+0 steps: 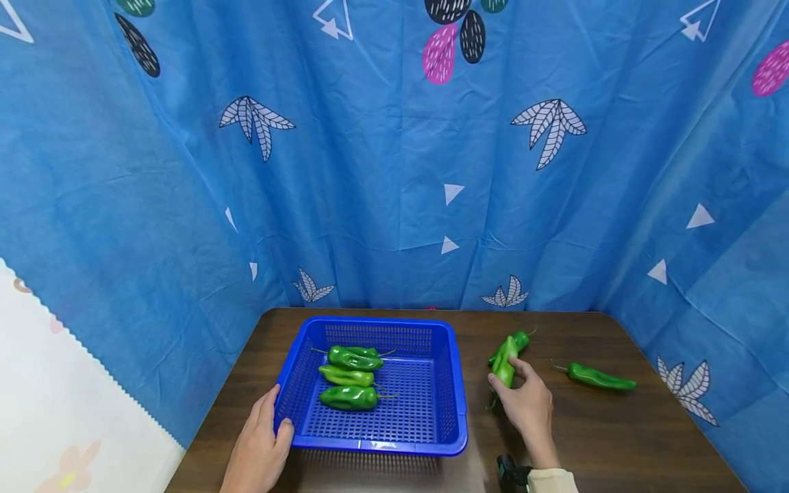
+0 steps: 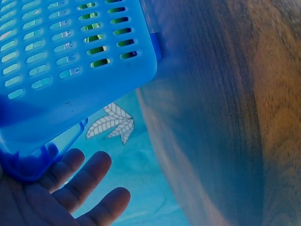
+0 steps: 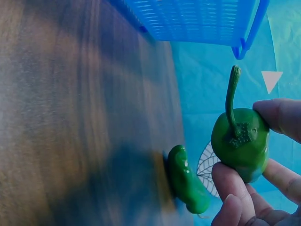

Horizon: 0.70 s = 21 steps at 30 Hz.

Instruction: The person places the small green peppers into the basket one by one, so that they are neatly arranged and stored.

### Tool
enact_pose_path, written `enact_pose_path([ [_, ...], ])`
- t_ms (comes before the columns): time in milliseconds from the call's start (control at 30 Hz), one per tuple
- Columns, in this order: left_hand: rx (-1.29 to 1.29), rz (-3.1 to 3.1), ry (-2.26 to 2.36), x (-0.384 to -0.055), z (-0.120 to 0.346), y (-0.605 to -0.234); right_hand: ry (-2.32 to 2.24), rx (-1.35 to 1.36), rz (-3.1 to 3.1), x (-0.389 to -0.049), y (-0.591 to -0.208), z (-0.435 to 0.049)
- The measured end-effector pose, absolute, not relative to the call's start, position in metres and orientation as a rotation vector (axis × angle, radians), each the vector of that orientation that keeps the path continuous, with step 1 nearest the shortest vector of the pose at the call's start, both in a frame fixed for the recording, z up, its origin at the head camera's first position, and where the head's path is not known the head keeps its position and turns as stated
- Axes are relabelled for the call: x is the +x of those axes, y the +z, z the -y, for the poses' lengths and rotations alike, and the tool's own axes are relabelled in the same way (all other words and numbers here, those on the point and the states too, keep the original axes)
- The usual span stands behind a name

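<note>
A blue plastic basket (image 1: 459, 411) stands on the table, with several green peppers (image 1: 348, 398) lying in its left part. My left hand (image 1: 257, 441) holds the basket's rim at the near left corner, thumb over the rim and fingers along the outside; the left wrist view shows some fingers (image 2: 96, 175) spread below the rim. To the right of the basket, my right hand (image 1: 528, 404) pinches a light green pepper (image 1: 506, 359) between thumb and fingers. In the right wrist view this pepper (image 3: 242, 141) is raised above the tabletop, stem end facing the camera.
Just behind the held pepper, a darker green pepper (image 1: 521, 339) lies on the table. Farther right lies a long, slender green pepper (image 1: 600, 377). The brown wooden table (image 1: 616, 438) ends at a blue patterned curtain (image 1: 394, 171) behind and at the sides.
</note>
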<state>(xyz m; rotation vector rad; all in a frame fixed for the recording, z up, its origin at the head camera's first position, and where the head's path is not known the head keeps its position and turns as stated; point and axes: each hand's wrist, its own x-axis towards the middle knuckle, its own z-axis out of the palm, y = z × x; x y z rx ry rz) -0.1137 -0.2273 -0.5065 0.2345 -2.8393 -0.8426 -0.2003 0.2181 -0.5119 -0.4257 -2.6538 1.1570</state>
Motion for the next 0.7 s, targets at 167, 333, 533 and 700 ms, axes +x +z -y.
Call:
enact_pose_path([
  [167, 0.232, 2.832, -0.841, -0.114, 0.228, -0.508, 1.119, -0.395, 2.633, -0.204, -0.505, -0.216],
  [333, 0.211, 2.811, -0.832, -0.114, 0.228, -0.51, 1.086, -0.341, 2.615, -0.208, -0.495, -0.213],
  [533, 0.181, 2.775, -0.824, -0.115, 0.229, -0.512, 1.079, -0.258, 2.606, -0.212, -0.48, -0.207],
  [700, 0.17, 2.756, -0.818, -0.115, 0.229, -0.513, 1.075, -0.205, 2.599, -0.215, -0.47, -0.202],
])
